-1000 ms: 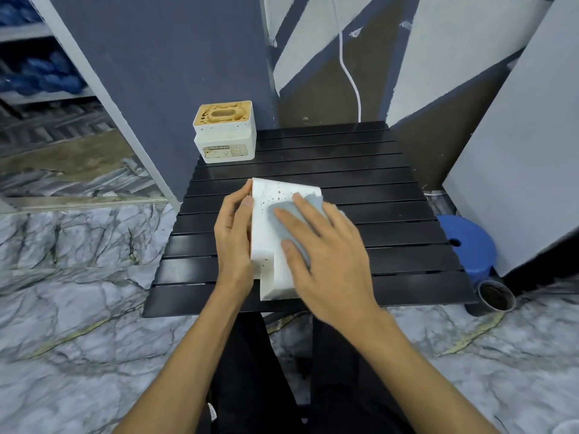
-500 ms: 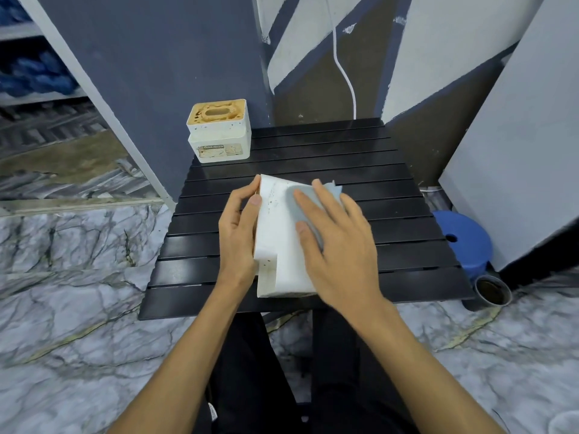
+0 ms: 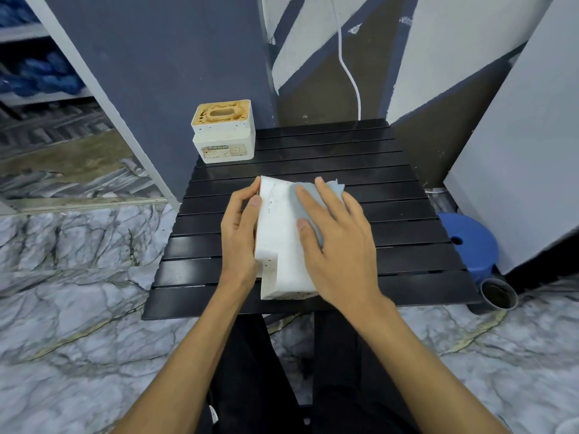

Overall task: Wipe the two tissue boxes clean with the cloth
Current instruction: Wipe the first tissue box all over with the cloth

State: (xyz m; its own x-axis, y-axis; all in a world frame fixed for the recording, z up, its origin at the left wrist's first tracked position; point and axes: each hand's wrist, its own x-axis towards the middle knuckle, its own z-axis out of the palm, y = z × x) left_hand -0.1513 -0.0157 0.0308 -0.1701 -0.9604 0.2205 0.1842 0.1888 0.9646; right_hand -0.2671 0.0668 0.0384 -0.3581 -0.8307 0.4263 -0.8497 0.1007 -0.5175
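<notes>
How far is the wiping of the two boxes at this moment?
Done: nothing looks finished. In hand: the near box lies on the table, the left hand holds its side, and the right hand presses the cloth flat on its upper face; dark specks show on that face. Left: the rest of this box, and the far box, whose top looks brown and stained.

Black slatted table [image 3: 407, 189] centre frame: wood-topped tissue box [image 3: 223, 133] upper left corner (upright), white tissue box [image 3: 282, 245] on its side mid-table.
</notes>
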